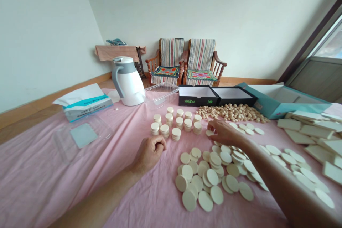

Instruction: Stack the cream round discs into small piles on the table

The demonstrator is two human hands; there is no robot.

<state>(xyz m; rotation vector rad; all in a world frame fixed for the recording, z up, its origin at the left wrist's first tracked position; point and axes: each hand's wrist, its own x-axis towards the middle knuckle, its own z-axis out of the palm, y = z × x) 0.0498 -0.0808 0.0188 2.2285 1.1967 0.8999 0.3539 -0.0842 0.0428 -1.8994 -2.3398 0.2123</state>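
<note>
My left hand (150, 151) rests on the pink tablecloth (53, 181) in a loose fist, just left of the short stacks of cream wooden discs (176, 123). Nothing shows inside its fingers. My right hand (223, 131) reaches over the table with its fingertips pinched on a single disc (209, 133) beside the right-hand stacks. A loose spread of flat discs (213, 176) lies in front of me, below that hand.
A heap of small round wooden pieces (229, 112) lies before two black boxes (216, 95). Cream rectangular tiles (315, 135) and a teal box (283, 103) sit on the right. A white jug (128, 82), tissue pack (85, 101) and clear plastic trays (80, 135) stand at left. Two chairs (187, 60) line the wall.
</note>
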